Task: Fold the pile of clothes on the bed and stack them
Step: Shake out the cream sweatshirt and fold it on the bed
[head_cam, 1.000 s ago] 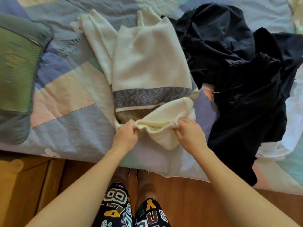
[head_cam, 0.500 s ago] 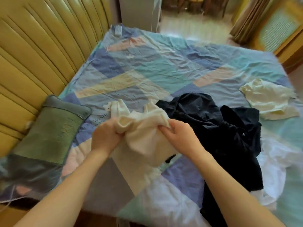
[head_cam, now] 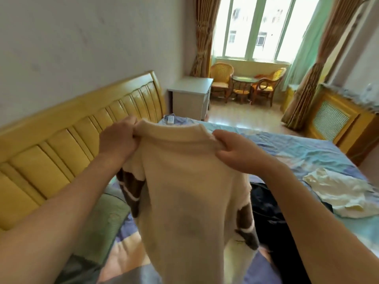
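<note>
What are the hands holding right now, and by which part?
Both hands, left and right, grip the cream sweater at its shoulders, either side of the neckline.

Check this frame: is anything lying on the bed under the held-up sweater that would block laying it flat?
Partly. Both hands, left hand and right hand, hold the cream sweater up by its shoulders. The dark clothes lie just right of it and a green pillow just left; the bed directly beneath is hidden.

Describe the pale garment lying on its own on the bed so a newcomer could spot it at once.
Start at the bed with the patchwork sheet. Go to its right side, past the dark clothes heaped beside the held-up cream sweater. There a crumpled pale yellow-white garment lies alone, the only light piece that no hand is holding.
</note>
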